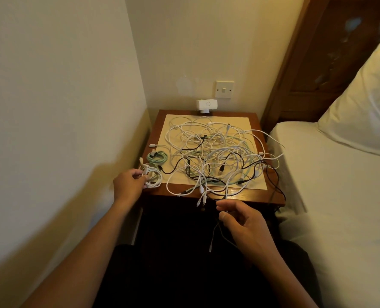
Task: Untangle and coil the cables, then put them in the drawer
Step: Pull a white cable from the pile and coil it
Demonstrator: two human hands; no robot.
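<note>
A big tangle of white, black and pale green cables covers the cream mat on the wooden nightstand. At the nightstand's front left corner my left hand grips a coiled white cable. Just behind that coil lies a coiled green cable. In front of the nightstand's front edge my right hand pinches a thin white cable whose end hangs down below my fingers. The drawer is in shadow below the top and cannot be made out.
A wall runs close along the left. A bed with a white pillow presses against the nightstand's right side. A white plug adapter and a wall switch sit behind the nightstand. Several cable loops hang over the right and front edges.
</note>
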